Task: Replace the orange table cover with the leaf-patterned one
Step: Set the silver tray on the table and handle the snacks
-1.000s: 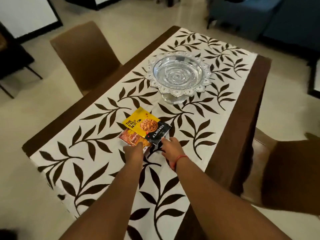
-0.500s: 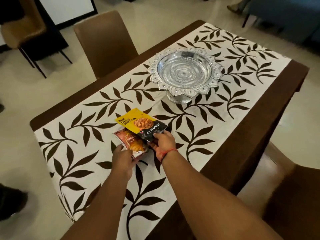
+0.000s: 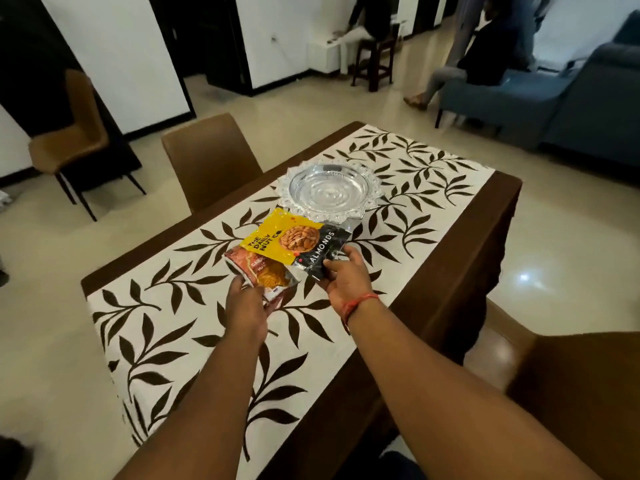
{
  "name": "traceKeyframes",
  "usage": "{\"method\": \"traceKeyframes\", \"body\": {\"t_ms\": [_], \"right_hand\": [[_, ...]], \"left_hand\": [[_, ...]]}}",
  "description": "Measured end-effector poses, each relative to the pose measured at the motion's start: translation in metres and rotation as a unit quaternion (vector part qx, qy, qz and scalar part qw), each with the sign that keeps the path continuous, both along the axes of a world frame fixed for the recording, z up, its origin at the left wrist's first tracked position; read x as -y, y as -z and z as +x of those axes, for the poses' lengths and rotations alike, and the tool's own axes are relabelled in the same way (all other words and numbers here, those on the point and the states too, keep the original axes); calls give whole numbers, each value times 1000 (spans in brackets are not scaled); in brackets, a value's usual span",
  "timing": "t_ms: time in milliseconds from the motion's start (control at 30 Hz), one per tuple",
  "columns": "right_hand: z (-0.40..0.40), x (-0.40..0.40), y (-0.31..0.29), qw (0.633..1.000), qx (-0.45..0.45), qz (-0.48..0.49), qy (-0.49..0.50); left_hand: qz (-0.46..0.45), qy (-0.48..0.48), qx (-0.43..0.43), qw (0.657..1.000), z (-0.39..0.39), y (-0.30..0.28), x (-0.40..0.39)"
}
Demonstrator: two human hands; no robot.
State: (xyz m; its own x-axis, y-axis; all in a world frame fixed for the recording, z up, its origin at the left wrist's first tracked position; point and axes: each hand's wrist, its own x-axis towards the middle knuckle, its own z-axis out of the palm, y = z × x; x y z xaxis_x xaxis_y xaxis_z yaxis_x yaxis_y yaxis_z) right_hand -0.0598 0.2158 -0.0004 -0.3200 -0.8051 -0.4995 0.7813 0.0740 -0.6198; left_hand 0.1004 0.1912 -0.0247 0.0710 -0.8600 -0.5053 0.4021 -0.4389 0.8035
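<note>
While the leaf-patterned cover (image 3: 429, 188) already lies flat along the surface, reaching its near and far edges, your left hand (image 3: 247, 308) pinches the red snack packet (image 3: 258, 271) and your right hand (image 3: 343, 275) grips the almond pouch (image 3: 294, 240) by its lower corner. Both look light, crinkly and slick, so hold the sealed edges; the cloth is soft and would likely bunch if dragged.

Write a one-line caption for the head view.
Left hand and right hand hold snack packets over leaf-patterned cover.

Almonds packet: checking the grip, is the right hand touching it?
Touching. The head view shows the right hand pinching the almonds packet at its black corner.
</note>
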Motion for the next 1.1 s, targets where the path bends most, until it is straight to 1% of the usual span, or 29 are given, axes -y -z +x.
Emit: {"method": "traceKeyframes", "body": {"t_ms": [100, 200, 400, 600, 833, 900, 933, 1033, 1100], "right_hand": [[-26, 8, -21, 999, -2, -34, 13], [-57, 23, -34, 998, 3, -56, 17], [-127, 79, -34, 997, 17, -68, 20], [-188, 146, -23, 998, 15, -60, 17], [-202, 209, 5, 999, -25, -36, -23], [-198, 219, 13, 999, -46, -18, -22], [-196, 223, 17, 997, -70, 4, -23], [-190, 225, 31, 981, -170, 81, -47], [-188, 222, 37, 964, -228, 111, -77]], "left_hand": [[-36, 21, 9, 999, -23, -24, 13], [-52, 27, 16, 998, -54, -39, 34], [-68, 58, 49, 995, -126, -47, 89], [-25, 13, 48, 998, -178, -43, 135], [-8, -30, 94, 995, -184, -31, 170], [-5, -35, 102, 994, -182, -30, 178], [-1, -32, 109, 993, -182, -30, 182], [14, 0, 115, 993, -184, -26, 194], [29, 26, 121, 992, -188, -24, 201]]}}
